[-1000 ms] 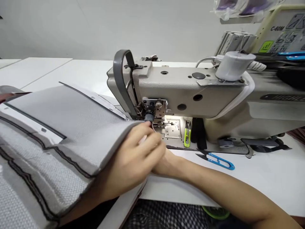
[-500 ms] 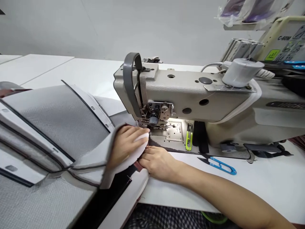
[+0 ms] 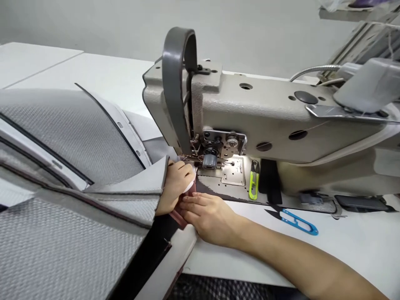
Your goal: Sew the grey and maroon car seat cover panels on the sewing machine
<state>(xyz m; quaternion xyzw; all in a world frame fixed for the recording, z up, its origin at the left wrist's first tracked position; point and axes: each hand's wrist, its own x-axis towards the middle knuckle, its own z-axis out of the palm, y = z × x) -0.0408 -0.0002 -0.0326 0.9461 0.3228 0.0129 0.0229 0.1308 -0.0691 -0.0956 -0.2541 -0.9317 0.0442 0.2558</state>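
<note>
A sewn grey textured cover [image 3: 103, 246] with dark seams and white backing strips spreads over the left side and drapes around my left wrist. Close to the needle area of the sewing machine [image 3: 256, 108], my left hand [image 3: 178, 181] has its fingers curled on a white edge of the cover. My right hand [image 3: 208, 216] lies just nearer to me, its fingers bent together over a reddish-brown strip [image 3: 179, 218] beside a black band [image 3: 140, 258]. The needle and presser foot are mostly hidden behind the machine head and a grey knob [image 3: 209, 161].
Yellow-green thread snips [image 3: 254, 181] lie on the machine bed, and blue thread snips [image 3: 300, 223] on the white table [image 3: 350, 246]. A black strap [image 3: 270, 183] hangs by the machine's pillar. A white thread cone [image 3: 368, 85] stands on top at right.
My left hand has gone from stretched fingers over the white piece to a curled grip. The grey flap around its wrist has shifted. My view is nearer the machine; my right hand stays much the same.
</note>
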